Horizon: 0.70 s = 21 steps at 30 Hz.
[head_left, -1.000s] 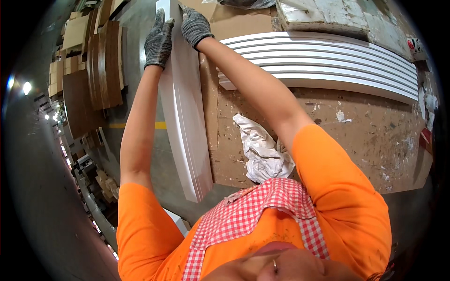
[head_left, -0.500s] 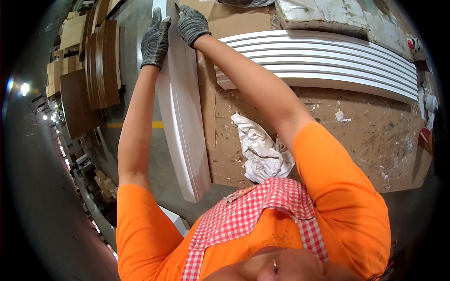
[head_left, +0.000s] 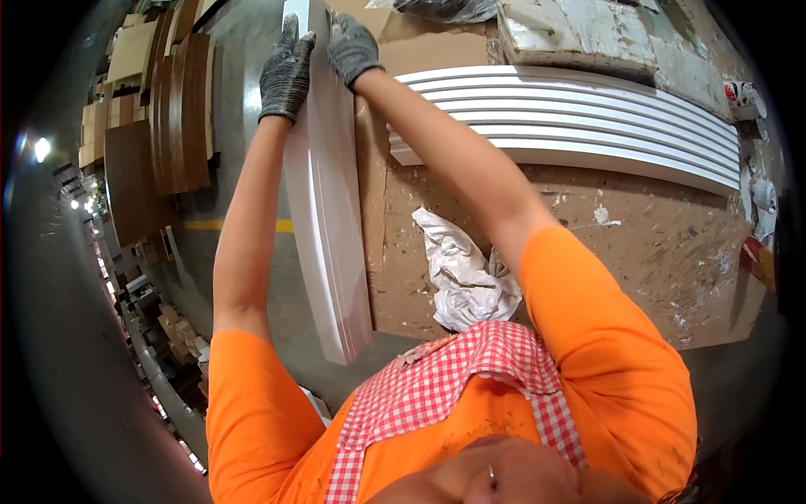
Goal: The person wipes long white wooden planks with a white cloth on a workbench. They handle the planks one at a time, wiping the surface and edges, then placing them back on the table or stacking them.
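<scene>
A long white moulded board (head_left: 323,218) runs away from me along the left edge of the worktable. My left hand (head_left: 286,80), in a grey knit glove, rests against the board's left side near its far end. Its index finger and thumb are stretched out and apart; the other fingers are partly hidden. Across the board, my right hand (head_left: 353,50), gloved alike, is at its right edge with the fingers bent together. What those fingers hold, if anything, is blurred and hidden.
Several white slats (head_left: 562,109) lie side by side on the stained brown worktable (head_left: 621,277). A crumpled white cloth (head_left: 462,273) lies nearer to me. White paint-marked blocks (head_left: 579,34) stand at the back. Brown panels (head_left: 180,118) are stacked beyond the grey floor at left.
The whole view has shifted slightly, the board and hands appearing a little further right. Both hands stay near the board's far end. A dark tip seen earlier at my right fingers no longer shows clearly.
</scene>
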Available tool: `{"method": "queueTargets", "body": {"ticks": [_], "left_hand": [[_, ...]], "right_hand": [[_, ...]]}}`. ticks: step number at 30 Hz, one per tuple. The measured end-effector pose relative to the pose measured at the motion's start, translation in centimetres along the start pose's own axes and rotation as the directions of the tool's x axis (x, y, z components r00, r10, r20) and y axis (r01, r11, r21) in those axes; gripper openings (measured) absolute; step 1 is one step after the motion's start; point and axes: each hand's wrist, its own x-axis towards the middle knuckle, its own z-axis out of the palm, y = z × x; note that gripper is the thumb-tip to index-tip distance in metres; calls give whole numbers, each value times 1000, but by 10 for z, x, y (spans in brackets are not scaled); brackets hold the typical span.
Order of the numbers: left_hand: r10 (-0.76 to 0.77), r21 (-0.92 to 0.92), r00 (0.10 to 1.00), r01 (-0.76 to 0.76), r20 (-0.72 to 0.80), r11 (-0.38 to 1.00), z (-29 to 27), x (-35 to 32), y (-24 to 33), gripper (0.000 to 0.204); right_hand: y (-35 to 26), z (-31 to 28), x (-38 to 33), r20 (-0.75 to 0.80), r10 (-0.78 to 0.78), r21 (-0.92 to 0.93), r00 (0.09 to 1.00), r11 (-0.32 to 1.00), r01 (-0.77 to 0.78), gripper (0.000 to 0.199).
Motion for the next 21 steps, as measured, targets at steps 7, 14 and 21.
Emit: {"method": "queueTargets", "body": {"ticks": [7,14,21], "left_hand": [[58,43,996,-56,-62,998,6,0,-13,47],[-210,-119,977,214,43,970,-4,-3,4,51],[-186,-164,982,183,-6,969,0,5,4,52]], "right_hand": [[-44,-51,-88,163,93,53,982,993,-103,38],[-73,-93,-191,345,336,178,876,893,-413,38],[-29,-55,-105,175,176,190,969,959,-209,35]]}}
